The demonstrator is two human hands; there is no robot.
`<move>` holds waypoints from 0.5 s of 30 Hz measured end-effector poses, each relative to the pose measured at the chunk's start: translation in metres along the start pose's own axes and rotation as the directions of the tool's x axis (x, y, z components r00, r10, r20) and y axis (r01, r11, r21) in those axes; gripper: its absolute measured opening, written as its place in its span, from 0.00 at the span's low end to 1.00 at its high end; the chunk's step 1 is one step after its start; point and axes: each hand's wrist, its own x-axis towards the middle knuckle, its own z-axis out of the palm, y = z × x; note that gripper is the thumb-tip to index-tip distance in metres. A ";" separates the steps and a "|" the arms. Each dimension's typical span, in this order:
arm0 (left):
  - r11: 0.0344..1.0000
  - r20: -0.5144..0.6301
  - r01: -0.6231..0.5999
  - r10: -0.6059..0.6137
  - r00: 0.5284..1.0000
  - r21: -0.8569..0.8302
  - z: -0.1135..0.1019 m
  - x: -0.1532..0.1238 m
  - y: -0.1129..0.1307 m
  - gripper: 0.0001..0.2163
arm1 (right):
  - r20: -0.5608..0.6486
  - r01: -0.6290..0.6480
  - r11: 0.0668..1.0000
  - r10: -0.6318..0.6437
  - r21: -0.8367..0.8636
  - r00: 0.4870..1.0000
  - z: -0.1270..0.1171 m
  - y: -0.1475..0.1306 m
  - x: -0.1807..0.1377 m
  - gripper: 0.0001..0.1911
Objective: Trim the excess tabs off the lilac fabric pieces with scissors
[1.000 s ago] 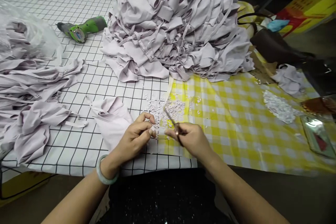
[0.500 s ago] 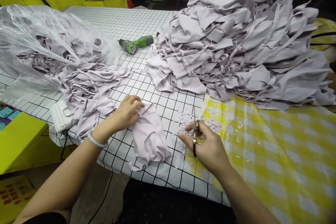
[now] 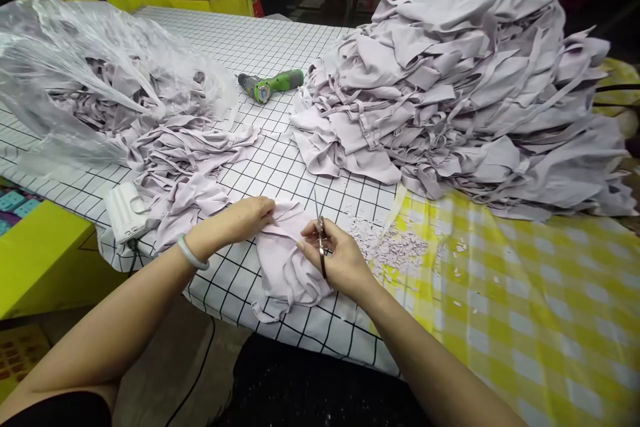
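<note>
A pale lilac piece of cloth (image 3: pixel 290 267) lies loosely folded near the table's front edge. My left hand (image 3: pixel 251 217) has its fingers closed on the upper left edge of this cloth. In my right hand (image 3: pixel 337 257) is a pair of scissors (image 3: pixel 321 230), blades pointing up and away from me, above the cloth's right side. Whether the blades are apart I cannot tell. Many small lilac scraps (image 3: pixel 400 247) are scattered to the right of my right hand.
A big heap of lilac cloth (image 3: pixel 450 93) stands at the back right, and a clear plastic bag (image 3: pixel 45 40) of similar pieces at the left. A green power tool (image 3: pixel 270 85) lies between them. Near the left edge sits a white device (image 3: pixel 125 213) with a cable. Yellow checked cloth (image 3: pixel 540 307) covers the right.
My right hand has moved left with the scissors, from over the scraps to above the cloth. The fingers of my left hand have drawn together on the cloth's edge. The view has shifted slightly.
</note>
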 end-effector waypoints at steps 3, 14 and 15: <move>0.985 -0.055 0.082 -0.091 0.994 -0.150 -0.025 -0.015 0.015 0.07 | -0.016 0.017 1.000 -0.018 -0.026 1.000 0.005 -0.007 0.001 0.13; 0.352 0.128 0.183 -0.173 0.977 -0.918 -0.017 -0.099 0.052 0.08 | 0.009 0.127 0.981 -0.130 0.146 0.992 0.032 -0.021 0.026 0.08; 0.295 0.156 0.201 -0.171 0.973 -0.934 -0.009 -0.098 0.053 0.09 | 0.018 0.150 0.976 -0.155 0.159 0.988 0.030 -0.023 0.025 0.08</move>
